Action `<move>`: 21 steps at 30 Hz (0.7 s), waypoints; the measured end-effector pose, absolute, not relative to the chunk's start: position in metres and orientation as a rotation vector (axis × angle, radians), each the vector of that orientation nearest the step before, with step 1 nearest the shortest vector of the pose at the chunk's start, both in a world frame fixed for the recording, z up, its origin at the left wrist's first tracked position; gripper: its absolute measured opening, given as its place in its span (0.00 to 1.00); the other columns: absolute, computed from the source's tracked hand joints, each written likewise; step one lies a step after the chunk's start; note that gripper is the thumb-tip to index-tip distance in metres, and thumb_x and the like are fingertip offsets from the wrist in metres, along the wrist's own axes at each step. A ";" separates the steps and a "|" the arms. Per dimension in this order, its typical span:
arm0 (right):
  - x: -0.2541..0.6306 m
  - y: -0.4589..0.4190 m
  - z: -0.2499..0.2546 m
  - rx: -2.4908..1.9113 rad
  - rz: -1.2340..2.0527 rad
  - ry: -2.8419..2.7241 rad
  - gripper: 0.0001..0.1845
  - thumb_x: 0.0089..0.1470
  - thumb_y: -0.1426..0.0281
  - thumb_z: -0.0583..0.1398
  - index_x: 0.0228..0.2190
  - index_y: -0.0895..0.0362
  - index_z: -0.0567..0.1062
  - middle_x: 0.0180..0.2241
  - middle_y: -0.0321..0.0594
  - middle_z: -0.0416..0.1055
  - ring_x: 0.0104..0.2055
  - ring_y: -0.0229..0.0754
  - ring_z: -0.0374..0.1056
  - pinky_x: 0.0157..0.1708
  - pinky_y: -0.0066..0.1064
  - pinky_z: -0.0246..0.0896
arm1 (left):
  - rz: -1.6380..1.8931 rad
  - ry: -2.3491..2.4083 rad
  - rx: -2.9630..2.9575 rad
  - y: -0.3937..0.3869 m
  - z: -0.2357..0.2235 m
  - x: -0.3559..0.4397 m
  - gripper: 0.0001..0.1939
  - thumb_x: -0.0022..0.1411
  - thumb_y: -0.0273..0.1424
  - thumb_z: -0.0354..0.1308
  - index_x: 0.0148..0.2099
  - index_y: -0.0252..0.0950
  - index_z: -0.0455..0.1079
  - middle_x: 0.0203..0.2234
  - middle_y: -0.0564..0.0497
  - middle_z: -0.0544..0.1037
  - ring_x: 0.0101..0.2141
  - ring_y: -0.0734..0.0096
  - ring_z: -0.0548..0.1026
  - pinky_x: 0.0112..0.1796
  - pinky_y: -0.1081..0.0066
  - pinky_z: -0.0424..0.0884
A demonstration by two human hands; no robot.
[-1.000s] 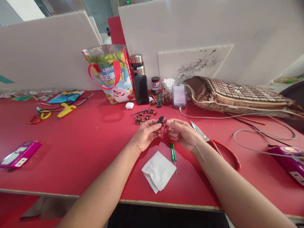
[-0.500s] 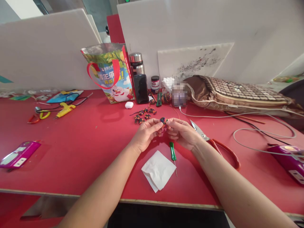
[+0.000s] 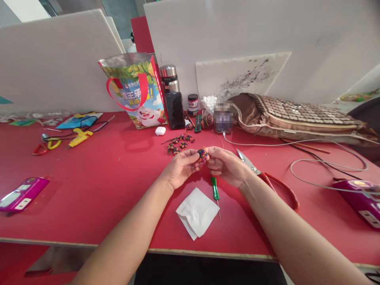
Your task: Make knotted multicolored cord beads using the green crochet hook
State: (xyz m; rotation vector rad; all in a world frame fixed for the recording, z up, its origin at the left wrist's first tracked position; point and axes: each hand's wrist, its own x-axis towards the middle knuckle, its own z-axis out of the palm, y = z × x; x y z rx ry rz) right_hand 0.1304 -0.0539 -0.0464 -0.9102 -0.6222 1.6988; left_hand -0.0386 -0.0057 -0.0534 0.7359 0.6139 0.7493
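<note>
Your two bare hands meet over a red worktop (image 3: 118, 198), holding a small, round, multicoloured yarn piece (image 3: 202, 155) between them, raised just above the surface. The fingers of your left hand (image 3: 181, 168) are closed on its left side, the thumb laid against it. The fingers of your right hand (image 3: 227, 166) are curled, with thumb and forefinger pinched closed at its right edge.

Just beyond your left hand lies a loose cluster of similar yarn pieces (image 3: 175, 151), dark with orange and red. Nearer to you, a folded white tissue (image 3: 197, 213) lies flat between your forearms, and beside it a green-handled tool (image 3: 215, 190) with a thin metal shaft points towards you. Large scissors (image 3: 285, 186) with red handles lie to the right, partly behind your right forearm.

Towards the back, from left to right, stand a bright printed bag (image 3: 139, 97) with red handles, a steel flask (image 3: 169, 75), an upright black phone (image 3: 175, 111) and a dark-lidded jar (image 3: 192, 105). A ball of yarn (image 3: 207, 122) sits near a second phone (image 3: 222, 122), its screen blurred, with a white cable plugged in. Far left lies a yellow glue gun (image 3: 80, 137).
</note>
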 end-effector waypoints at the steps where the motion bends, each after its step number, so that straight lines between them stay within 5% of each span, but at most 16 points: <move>1: 0.130 -0.054 -0.047 -0.916 1.696 -0.619 0.19 0.40 0.63 0.75 0.29 0.56 0.74 0.20 0.28 0.58 0.21 0.30 0.47 0.19 0.25 0.35 | 0.734 0.624 0.762 -0.006 -0.053 -0.039 0.13 0.47 0.30 0.77 0.32 0.31 0.77 0.27 0.49 0.79 0.25 0.78 0.69 0.30 0.73 0.66; 7: 0.128 -0.051 -0.056 -0.952 1.644 -0.601 0.22 0.37 0.65 0.77 0.22 0.57 0.69 0.17 0.25 0.52 0.19 0.27 0.43 0.18 0.26 0.34 | 0.798 0.628 0.831 -0.011 -0.051 -0.034 0.16 0.43 0.31 0.79 0.30 0.32 0.76 0.20 0.55 0.74 0.23 0.78 0.69 0.30 0.73 0.67; 13: 0.127 -0.051 -0.052 -0.918 1.675 -0.602 0.22 0.39 0.61 0.76 0.25 0.57 0.72 0.22 0.31 0.64 0.20 0.29 0.48 0.18 0.26 0.36 | 0.875 0.708 0.661 -0.007 -0.052 -0.034 0.13 0.46 0.26 0.77 0.31 0.31 0.76 0.22 0.53 0.76 0.24 0.80 0.71 0.29 0.77 0.69; 21: 0.125 -0.051 -0.056 -0.917 1.698 -0.652 0.22 0.34 0.65 0.78 0.24 0.58 0.72 0.20 0.29 0.62 0.19 0.27 0.47 0.19 0.25 0.33 | 0.803 0.773 0.591 -0.005 -0.053 -0.037 0.09 0.51 0.23 0.74 0.31 0.31 0.77 0.23 0.52 0.77 0.24 0.79 0.74 0.29 0.78 0.74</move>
